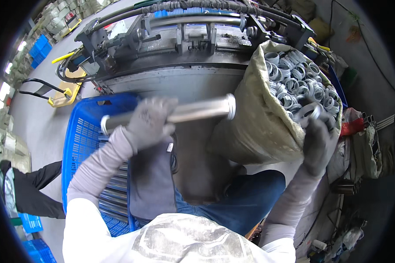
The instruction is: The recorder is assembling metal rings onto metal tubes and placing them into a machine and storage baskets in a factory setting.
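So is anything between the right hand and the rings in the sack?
Nothing visible. The right hand is already at the open mouth of the sack, fingers on a grey ring. The left hand holds the metal tube clear to the side.

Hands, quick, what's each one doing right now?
Left hand: closed on a metal tube.
Right hand: gripping a ring fitting at the sack.

— Where is free room left for a hand?
— A gap is left between the blue crate [81,131] and the sack of rings [259,127], though it is crossed by the metal tube [193,111].
— And ahead?
— Passage is blocked by the machine [184,48].
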`<action>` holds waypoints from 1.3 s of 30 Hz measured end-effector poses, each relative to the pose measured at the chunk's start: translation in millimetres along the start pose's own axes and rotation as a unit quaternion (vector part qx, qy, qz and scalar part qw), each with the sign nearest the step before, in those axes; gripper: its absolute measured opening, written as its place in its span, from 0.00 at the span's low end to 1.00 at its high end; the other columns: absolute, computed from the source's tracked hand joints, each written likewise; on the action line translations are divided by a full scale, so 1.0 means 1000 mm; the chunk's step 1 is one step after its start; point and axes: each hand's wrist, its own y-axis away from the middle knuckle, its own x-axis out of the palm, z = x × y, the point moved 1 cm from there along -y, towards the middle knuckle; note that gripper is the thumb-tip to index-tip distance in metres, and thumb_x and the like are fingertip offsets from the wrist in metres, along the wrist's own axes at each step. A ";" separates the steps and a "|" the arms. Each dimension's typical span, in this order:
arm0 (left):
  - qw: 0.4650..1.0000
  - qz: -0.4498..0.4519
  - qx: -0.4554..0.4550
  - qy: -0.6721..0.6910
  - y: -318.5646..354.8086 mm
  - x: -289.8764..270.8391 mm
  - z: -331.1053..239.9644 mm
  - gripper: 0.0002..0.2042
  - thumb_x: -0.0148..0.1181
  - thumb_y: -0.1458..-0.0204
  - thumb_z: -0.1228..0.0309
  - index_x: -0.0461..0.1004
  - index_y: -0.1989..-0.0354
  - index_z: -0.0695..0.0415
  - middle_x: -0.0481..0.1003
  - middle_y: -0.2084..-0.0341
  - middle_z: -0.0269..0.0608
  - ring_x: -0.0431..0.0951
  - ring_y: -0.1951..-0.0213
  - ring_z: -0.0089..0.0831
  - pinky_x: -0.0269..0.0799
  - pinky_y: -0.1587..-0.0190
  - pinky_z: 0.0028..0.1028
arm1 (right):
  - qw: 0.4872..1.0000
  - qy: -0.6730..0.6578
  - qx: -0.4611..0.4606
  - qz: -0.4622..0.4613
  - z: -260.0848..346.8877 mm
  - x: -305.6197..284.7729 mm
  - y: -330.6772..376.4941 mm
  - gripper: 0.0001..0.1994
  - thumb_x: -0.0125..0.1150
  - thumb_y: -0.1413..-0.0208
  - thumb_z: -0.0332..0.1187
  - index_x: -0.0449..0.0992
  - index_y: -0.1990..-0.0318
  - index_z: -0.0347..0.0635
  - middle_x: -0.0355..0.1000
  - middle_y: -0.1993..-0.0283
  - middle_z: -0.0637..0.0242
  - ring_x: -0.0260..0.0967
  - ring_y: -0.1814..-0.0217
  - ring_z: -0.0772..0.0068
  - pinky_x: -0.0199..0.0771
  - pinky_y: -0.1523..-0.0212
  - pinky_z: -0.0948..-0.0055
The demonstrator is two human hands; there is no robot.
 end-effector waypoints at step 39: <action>0.949 -0.251 -0.167 -0.094 -0.272 -0.041 0.192 0.24 0.64 0.40 0.59 0.76 0.36 0.50 0.79 0.41 0.51 0.79 0.43 0.49 0.72 0.37 0.39 | 0.953 -0.020 0.283 0.107 -0.154 0.080 0.092 0.19 0.55 0.34 0.46 0.80 0.54 0.36 0.81 0.52 0.59 0.80 0.58 0.71 0.82 0.58 0.71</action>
